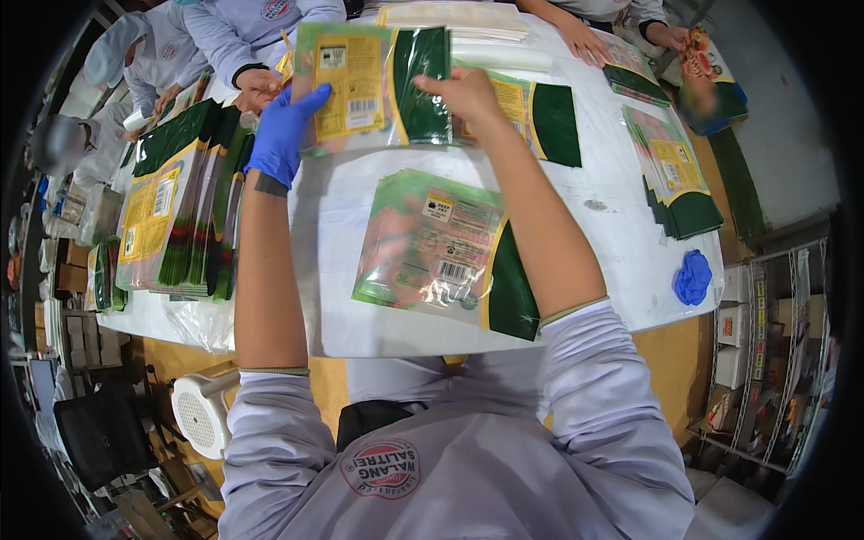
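- A worker in a pale lilac long-sleeved top stands at the near edge of a white-covered counter (342, 297), holding a flat printed pouch (355, 85) in green and yellow above its far half, left of the middle.
- The left hand (283, 128), in a blue glove, grips the pouch at its left side, thumb across the front, other fingers largely hidden behind.
- The bare right hand (473, 97) closes on the opposite side, thumb over the dark green band; its remaining fingers are mostly out of sight.
- Beneath the right forearm, a loose pile of pouches (423, 247) lies by the middle of the near edge.
- Upright bundles (184, 193) crowd the left edge; a fanned stack (675, 166) lies along the right edge.
- A crumpled blue glove (693, 277) sits at the near right corner.
- At the far edge, a co-worker's hand (585, 40) rests on the counter.
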Demonstrator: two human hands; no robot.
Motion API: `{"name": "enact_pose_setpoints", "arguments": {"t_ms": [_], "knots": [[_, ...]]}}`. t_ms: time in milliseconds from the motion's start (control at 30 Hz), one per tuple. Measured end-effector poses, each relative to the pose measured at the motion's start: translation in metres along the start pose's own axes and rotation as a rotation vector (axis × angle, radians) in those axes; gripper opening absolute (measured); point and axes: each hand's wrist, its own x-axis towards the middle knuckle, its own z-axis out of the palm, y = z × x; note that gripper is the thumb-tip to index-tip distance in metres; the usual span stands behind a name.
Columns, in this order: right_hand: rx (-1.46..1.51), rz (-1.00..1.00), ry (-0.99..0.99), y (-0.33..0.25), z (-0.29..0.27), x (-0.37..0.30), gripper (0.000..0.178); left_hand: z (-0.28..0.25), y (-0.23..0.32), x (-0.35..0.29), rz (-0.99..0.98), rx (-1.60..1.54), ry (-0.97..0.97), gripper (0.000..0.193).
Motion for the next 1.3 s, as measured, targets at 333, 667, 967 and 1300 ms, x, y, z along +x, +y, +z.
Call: {"name": "enact_pose_setpoints", "arguments": {"t_ms": [333,667,967,1300], "knots": [[-0.743,-0.049,0.37,0.04,-0.185,0.0,0.058,0.154,-0.034,0.06,-0.138,0.809,-0.237,0.088],[-1.086,-0.182,0.309,0.065,-0.172,-0.011,0.055,0.134,-0.062,0.018,0.122,0.437,-0.249,0.068],[-0.752,-0.402,0.406,0.069,-0.149,-0.051,0.029,0.119,-0.1,0.012,0.349,0.315,-0.174,0.06],[-0.627,-0.465,0.559,0.06,-0.15,-0.043,0.031,0.098,-0.08,0.006,0.837,0.526,-0.083,0.065]]}}
